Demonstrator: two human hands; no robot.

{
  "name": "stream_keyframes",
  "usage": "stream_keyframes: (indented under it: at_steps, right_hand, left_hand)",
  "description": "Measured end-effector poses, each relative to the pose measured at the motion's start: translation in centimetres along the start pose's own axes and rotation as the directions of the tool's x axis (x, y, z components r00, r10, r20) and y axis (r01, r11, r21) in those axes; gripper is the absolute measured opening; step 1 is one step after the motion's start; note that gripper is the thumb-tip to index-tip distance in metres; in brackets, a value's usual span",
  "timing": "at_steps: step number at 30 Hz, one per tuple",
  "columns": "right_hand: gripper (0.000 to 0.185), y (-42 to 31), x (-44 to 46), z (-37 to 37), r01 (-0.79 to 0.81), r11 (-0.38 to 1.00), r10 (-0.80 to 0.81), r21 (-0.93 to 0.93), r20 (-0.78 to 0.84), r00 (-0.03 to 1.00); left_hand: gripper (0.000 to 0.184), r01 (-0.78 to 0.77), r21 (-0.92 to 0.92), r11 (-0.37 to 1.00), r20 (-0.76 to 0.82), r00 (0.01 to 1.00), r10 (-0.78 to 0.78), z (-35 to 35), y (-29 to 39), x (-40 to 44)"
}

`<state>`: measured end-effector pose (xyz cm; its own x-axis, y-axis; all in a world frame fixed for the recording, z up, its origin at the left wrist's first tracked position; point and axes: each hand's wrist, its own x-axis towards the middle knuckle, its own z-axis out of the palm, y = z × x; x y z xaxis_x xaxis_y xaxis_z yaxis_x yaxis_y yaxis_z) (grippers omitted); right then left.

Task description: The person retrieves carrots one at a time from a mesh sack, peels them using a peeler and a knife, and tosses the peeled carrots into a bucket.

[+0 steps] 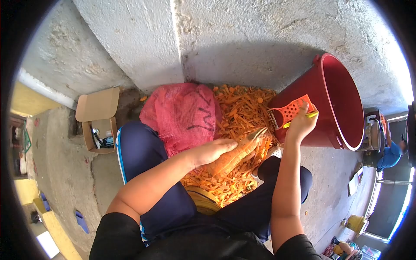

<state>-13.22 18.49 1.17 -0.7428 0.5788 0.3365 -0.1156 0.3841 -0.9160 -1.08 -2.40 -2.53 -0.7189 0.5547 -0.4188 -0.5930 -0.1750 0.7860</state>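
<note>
We see a big carrot (pixel 237 157) above a heap of peelings (pixel 236 108), its long axis slanting away from us and rightward. Our left hand (pixel 216 151) clamps its near part. Right of its tip, apart from it, our right hand (pixel 302 123) grips an orange peeler (pixel 291 111). Left of the carrot sits a pink sack (pixel 175 112); beyond the peeler, a red bucket (pixel 308 84).

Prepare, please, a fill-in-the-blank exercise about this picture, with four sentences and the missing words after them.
1. The left hand holds a large orange ____.
2. The right hand grips an orange tool pierced with small round ____.
3. The tall bucket near the wall is dark ____.
4. The cardboard box is not shut but ____.

Missing words: carrot; holes; red; open.
</note>
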Motion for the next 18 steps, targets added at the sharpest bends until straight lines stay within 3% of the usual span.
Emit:
stream_keyframes:
  at_steps: [1,4,6,8,11,18]
  right_hand:
    - [0.018,-0.3,-0.2,-0.2,-0.076,0.979,0.066,0.190,0.057,0.996]
    - [0.014,-2.7,-3.0,-0.2,-0.014,0.953,-0.054,0.303,0.214,0.975]
    - [0.016,-3.5,-5.4,-0.3,0.040,0.953,-0.142,0.302,0.325,0.935]
    - [0.017,-4.2,-8.0,-0.8,-0.056,0.964,-0.076,0.261,0.469,0.880]
    - [0.020,-4.8,-10.5,-1.0,-0.208,0.943,0.005,0.261,0.611,0.791]
    - [0.016,-4.4,-11.9,-1.0,-0.035,0.989,-0.055,0.142,0.586,0.809]
  left_hand:
    - [0.039,0.045,-0.123,0.991,0.027,0.999,-0.042,0.2,0.7,-0.4]
    - [0.040,0.115,-0.329,0.937,0.054,0.993,-0.103,0.2,1.7,-0.9]
    - [0.041,0.094,-0.381,0.920,0.030,0.996,-0.089,-0.1,1.5,-0.6]
    - [0.042,0.029,-0.400,0.916,-0.017,0.999,-0.039,-0.3,0.5,0.3]
    - [0.039,0.115,-0.585,0.803,0.099,0.993,-0.070,-0.3,1.0,0.1]
    - [0.037,0.071,-0.610,0.789,0.042,0.997,-0.057,0.1,0.7,0.6]
